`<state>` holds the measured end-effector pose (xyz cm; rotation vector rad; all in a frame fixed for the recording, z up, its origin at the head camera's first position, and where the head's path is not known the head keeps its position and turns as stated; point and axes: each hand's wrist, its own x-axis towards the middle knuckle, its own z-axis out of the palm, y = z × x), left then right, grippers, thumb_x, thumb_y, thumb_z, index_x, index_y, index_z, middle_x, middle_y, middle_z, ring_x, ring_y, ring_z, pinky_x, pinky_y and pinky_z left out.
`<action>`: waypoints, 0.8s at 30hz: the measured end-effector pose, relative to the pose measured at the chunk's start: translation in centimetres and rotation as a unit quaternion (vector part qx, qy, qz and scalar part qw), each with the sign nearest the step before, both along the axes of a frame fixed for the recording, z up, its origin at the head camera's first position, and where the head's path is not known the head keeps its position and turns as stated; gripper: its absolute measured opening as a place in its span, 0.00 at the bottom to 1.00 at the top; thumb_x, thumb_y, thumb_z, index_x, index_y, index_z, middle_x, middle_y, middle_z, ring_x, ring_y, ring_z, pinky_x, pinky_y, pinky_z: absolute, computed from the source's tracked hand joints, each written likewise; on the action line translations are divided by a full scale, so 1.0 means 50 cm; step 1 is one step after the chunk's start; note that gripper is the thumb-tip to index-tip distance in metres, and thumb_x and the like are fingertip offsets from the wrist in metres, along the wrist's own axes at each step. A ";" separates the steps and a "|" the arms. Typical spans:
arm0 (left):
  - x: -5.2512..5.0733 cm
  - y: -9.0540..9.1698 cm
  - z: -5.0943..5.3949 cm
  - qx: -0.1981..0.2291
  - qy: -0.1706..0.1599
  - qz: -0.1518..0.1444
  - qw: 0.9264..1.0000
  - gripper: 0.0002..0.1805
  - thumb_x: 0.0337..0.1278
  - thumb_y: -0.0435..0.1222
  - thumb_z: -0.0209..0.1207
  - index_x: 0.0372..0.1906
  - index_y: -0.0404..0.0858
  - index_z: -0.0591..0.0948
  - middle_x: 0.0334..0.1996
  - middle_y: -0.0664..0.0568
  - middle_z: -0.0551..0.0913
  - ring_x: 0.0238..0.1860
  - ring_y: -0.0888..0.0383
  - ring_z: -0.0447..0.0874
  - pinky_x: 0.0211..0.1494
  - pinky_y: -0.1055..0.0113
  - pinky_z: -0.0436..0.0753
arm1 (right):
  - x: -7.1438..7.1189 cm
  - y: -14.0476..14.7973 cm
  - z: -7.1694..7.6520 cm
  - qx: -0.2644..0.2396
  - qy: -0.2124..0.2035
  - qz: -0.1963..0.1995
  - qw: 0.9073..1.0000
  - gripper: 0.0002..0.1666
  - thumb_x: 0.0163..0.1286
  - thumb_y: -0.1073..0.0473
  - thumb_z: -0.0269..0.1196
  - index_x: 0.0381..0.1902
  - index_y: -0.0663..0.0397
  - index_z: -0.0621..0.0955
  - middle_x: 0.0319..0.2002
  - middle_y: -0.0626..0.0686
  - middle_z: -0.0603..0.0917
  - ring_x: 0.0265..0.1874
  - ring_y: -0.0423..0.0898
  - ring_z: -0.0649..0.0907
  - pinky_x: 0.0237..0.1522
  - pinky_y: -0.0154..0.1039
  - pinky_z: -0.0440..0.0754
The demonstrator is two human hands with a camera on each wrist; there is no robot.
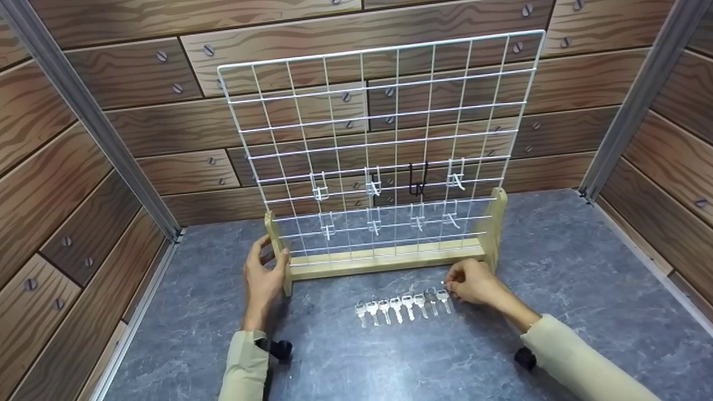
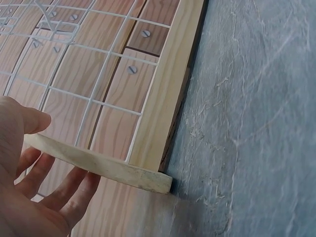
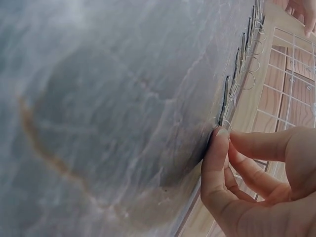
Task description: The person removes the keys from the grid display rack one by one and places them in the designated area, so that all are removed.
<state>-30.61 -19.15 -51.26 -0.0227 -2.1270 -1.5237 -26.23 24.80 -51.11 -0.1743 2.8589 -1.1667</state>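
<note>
My left hand [image 1: 263, 284] holds the left wooden end piece [image 2: 118, 170] of a wire grid rack, thumb on one face and fingers on the other. In front of the rack's wooden base [image 1: 384, 258], several silver keys [image 1: 408, 307] lie in a row on the grey table, each with a thin ring. At the row's right end, my right hand [image 1: 472, 283] pinches the ring [image 3: 227, 123] of the last key [image 1: 443, 296] between thumb and forefinger. That key still lies on the table in the head view; the fingertips partly cover its ring.
Several white wire hooks [image 1: 374, 188] hang in two rows on the white grid [image 1: 397, 50], with one black hook [image 1: 418, 186] in the upper row. Wood-patterned walls [image 1: 145, 133] close off the back and both sides of the grey table [image 1: 356, 367].
</note>
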 end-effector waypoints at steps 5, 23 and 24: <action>-0.004 0.004 0.001 -0.001 -0.006 -0.003 1.000 0.27 0.67 0.31 0.69 0.69 0.36 0.79 0.67 0.39 0.81 0.58 0.38 0.88 0.51 0.53 0.92 | -0.002 0.004 0.004 -0.007 -0.001 0.005 1.000 0.05 0.64 0.72 0.67 0.31 0.61 0.88 0.21 0.49 0.86 0.19 0.38 0.82 0.21 0.31 0.84; -0.012 0.008 0.006 -0.014 -0.008 -0.027 1.000 0.29 0.66 0.31 0.70 0.70 0.34 0.77 0.66 0.36 0.80 0.62 0.35 0.86 0.63 0.45 0.88 | -0.025 0.090 0.093 -0.041 0.040 0.070 0.996 0.12 0.74 0.65 0.66 0.49 0.69 0.86 0.41 0.63 0.89 0.35 0.50 0.86 0.35 0.36 0.89; -0.012 0.007 0.008 -0.016 -0.008 -0.031 0.999 0.29 0.66 0.31 0.70 0.70 0.34 0.76 0.67 0.35 0.79 0.63 0.34 0.85 0.63 0.44 0.88 | -0.025 0.097 0.100 -0.038 0.054 0.069 0.995 0.12 0.74 0.64 0.66 0.50 0.69 0.86 0.42 0.63 0.89 0.36 0.50 0.86 0.36 0.34 0.88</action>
